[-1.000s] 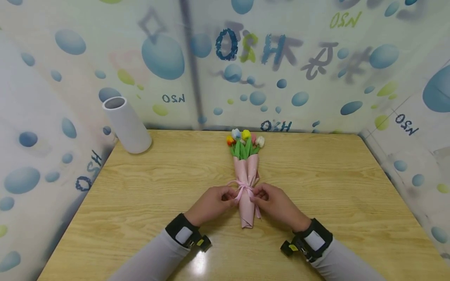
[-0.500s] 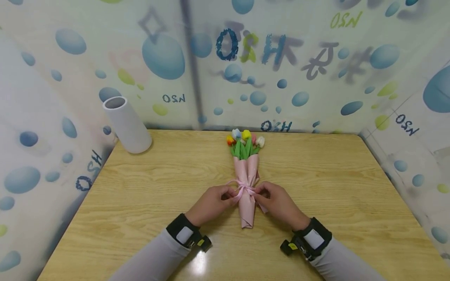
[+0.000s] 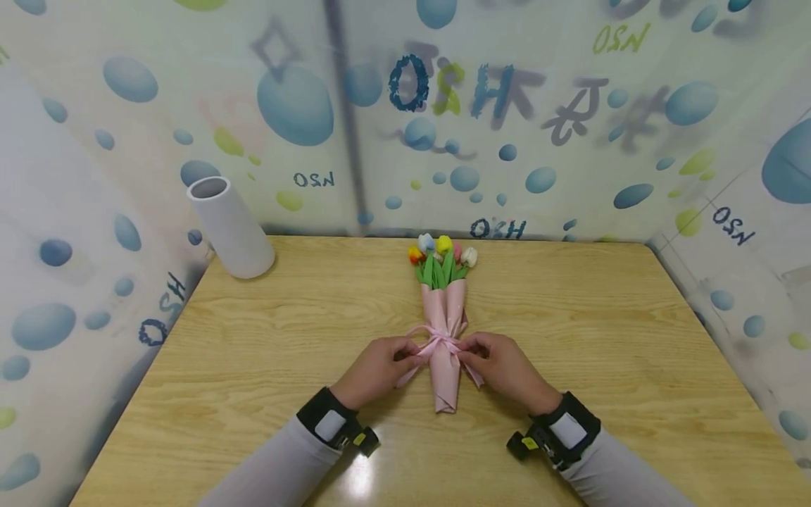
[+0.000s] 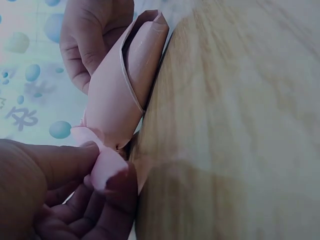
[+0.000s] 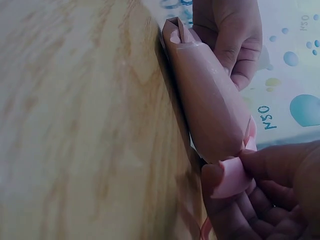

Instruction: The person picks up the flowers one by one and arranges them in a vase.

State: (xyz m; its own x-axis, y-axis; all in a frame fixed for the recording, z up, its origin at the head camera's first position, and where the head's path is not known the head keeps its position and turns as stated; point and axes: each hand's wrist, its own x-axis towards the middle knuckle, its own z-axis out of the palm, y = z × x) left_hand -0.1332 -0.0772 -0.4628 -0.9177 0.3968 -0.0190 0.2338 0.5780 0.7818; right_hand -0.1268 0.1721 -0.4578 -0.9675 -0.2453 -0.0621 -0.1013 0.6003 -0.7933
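A bouquet of tulips in pink wrapping paper (image 3: 446, 387) lies on the table, its red-orange, blue, yellow, pink and white blooms (image 3: 444, 244) pointing away from me. Round its middle a pink ribbon (image 3: 437, 339) is tied in a bow or knot. My left hand (image 3: 379, 370) pinches the ribbon between thumb and forefinger left of the knot; the left wrist view shows the ribbon (image 4: 107, 167) there. On the other side my right hand (image 3: 505, 367) pinches the ribbon too, seen in the right wrist view as a folded ribbon (image 5: 232, 177). Ribbon tails hang below both hands.
A white vase (image 3: 233, 229) stands at the table's back left corner. The wooden table (image 3: 570, 303) meets a patterned curtain (image 3: 538, 141) along its back edge, with more of the same cloth at both sides.
The ribbon has been drawn outward on both sides of the knot. My left hand has shifted slightly left, and a ribbon tail now shows beneath it. The bouquet has stayed in place.
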